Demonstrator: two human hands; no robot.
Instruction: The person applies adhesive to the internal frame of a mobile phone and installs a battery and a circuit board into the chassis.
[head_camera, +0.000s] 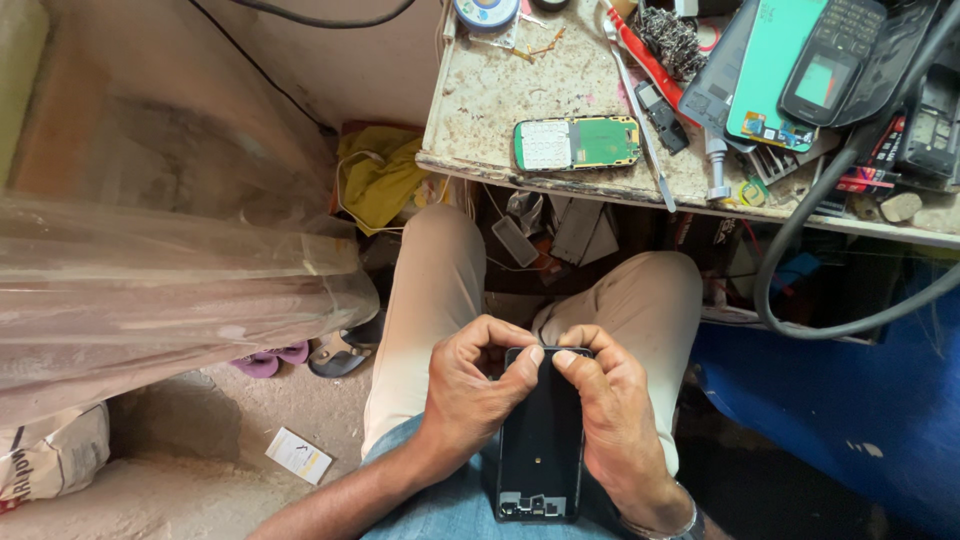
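Observation:
A black phone frame (541, 440), long and flat with small parts showing at its near end, lies over my lap in the head view. My left hand (472, 385) grips its left side, thumb and fingertips pinched at the far top edge. My right hand (612, 410) holds the right side, its thumb tip pressed at the same top edge next to the left thumb. Both hands are closed on the frame above my beige trousers (440, 270).
A worn workbench (500, 95) stands ahead with a green circuit board (578, 143), tweezers (640, 120), phone parts (790, 75) and a thick black cable (800, 230). Plastic sheeting (170, 270) fills the left. Sandals (300, 355) and a white card (298, 456) lie on the floor.

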